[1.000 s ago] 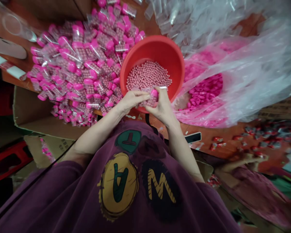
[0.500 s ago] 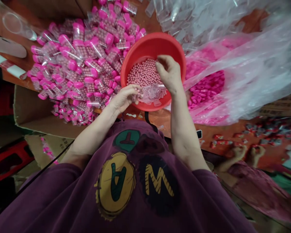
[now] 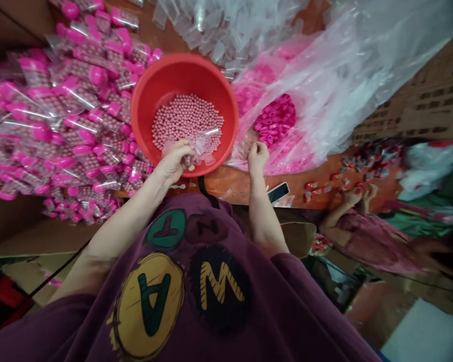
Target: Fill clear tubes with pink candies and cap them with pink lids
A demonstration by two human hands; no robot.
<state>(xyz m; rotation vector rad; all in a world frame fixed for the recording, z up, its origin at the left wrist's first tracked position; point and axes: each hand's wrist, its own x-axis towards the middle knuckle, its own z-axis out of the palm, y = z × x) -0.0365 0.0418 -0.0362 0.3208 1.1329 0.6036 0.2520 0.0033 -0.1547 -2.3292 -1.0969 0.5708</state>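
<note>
My left hand (image 3: 178, 160) is closed at the near rim of a red basin (image 3: 232, 110), its fingers curled round a small clear bottle that they mostly hide. Pink beads (image 3: 189, 118) cover the basin's floor. Several empty clear bottles (image 3: 210, 143) lie on the beads beside my left fingers. Right of the basin, my right hand (image 3: 258, 156) is closed on the near-left edge of a clear plastic bag (image 3: 317, 108). Bright pink caps (image 3: 275, 119) show through the bag's opening, just beyond my right hand.
A big heap of filled, pink-capped bottles (image 3: 71, 110) spreads to the left. Empty clear bottles (image 3: 226, 30) lie behind the basin. A phone (image 3: 278, 192) rests at the table's near edge. Farther right, another person's hands (image 3: 358, 196) are near small red items (image 3: 317, 190).
My right hand has moved from above the beads out of the basin to the bag of caps. My left hand stays at the basin's near rim. The view has swung to the right.
</note>
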